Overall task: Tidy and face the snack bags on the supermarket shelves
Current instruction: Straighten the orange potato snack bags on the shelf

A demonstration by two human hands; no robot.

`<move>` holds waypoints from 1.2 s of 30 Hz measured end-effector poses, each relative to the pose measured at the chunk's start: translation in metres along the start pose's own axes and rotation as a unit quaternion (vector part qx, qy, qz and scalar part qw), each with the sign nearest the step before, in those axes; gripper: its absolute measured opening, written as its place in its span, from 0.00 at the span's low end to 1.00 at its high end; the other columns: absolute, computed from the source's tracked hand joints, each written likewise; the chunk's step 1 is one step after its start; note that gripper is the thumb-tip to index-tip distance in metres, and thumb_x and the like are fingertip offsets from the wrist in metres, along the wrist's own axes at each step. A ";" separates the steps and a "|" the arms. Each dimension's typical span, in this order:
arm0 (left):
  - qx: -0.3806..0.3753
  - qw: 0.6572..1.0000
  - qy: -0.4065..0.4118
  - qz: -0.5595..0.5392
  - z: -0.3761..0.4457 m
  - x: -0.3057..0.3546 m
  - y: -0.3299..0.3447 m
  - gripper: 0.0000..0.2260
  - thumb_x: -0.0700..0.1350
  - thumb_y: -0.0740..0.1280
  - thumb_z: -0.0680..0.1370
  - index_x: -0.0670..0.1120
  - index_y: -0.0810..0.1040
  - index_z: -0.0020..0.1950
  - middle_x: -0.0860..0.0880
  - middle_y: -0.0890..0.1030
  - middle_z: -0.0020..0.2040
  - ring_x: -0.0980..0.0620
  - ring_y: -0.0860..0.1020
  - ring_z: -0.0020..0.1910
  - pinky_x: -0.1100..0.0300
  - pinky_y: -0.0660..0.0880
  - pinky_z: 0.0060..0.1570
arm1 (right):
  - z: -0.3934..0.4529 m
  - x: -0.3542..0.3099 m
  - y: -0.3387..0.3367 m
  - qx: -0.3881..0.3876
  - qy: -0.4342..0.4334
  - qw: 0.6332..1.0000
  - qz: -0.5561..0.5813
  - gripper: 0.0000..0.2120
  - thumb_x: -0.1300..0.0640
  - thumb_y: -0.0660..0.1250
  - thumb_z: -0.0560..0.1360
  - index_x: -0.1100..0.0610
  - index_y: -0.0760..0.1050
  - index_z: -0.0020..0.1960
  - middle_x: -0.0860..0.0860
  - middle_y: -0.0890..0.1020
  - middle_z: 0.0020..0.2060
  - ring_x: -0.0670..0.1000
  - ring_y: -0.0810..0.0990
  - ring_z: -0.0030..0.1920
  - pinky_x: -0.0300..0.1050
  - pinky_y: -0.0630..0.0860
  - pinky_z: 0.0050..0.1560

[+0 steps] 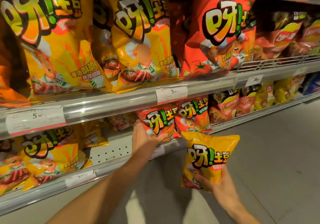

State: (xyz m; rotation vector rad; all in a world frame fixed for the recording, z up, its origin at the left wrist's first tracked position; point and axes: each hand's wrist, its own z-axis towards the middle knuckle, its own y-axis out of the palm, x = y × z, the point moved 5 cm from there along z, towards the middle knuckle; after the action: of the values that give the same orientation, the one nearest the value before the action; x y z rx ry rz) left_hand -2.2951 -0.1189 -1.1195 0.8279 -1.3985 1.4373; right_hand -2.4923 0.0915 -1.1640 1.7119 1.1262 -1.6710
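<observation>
Gripping a glossy red bag, left hand curled round it

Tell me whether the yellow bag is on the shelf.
Off the shelf: the right hand holds the yellow bag over the aisle floor.

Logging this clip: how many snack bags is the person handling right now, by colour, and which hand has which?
Red bags: 1, the red bag on the lower shelf, gripped by the left hand.
Yellow bags: 1, the yellow bag held off the shelf by the right hand.
Total: 2
</observation>
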 end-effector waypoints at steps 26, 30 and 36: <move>-0.114 0.917 0.134 0.357 -0.056 -0.051 -0.107 0.13 0.41 0.68 0.78 0.40 0.77 0.62 0.43 0.77 0.60 0.43 0.73 0.61 0.54 0.72 0.60 | -0.025 -0.046 0.130 -0.137 -0.046 0.989 -0.028 0.37 0.48 0.85 0.62 0.44 0.73 0.67 0.44 0.84 0.58 0.48 0.84 0.58 0.58 0.80 0.61; -0.107 0.864 0.154 0.467 -0.091 -0.061 -0.146 0.19 0.44 0.63 0.74 0.39 0.78 0.63 0.40 0.78 0.61 0.39 0.76 0.60 0.53 0.75 0.63 | -0.014 -0.073 0.170 -0.157 -0.086 0.983 -0.042 0.37 0.47 0.84 0.64 0.44 0.71 0.68 0.42 0.83 0.59 0.44 0.82 0.59 0.51 0.79 0.62; -0.210 0.791 0.055 0.572 -0.097 -0.092 -0.148 0.33 0.50 0.57 0.82 0.40 0.47 0.81 0.39 0.51 0.80 0.39 0.49 0.79 0.48 0.43 0.79 | 0.028 -0.098 0.232 -0.161 -0.128 0.977 -0.052 0.31 0.54 0.84 0.64 0.52 0.72 0.62 0.52 0.81 0.58 0.51 0.81 0.60 0.56 0.79 0.61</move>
State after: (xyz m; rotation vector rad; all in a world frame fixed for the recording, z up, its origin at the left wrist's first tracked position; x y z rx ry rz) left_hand -2.1125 -0.0509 -1.1647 -0.5488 -2.1456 1.8223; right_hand -2.3084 -0.0772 -1.1182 1.2209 1.2954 -1.6102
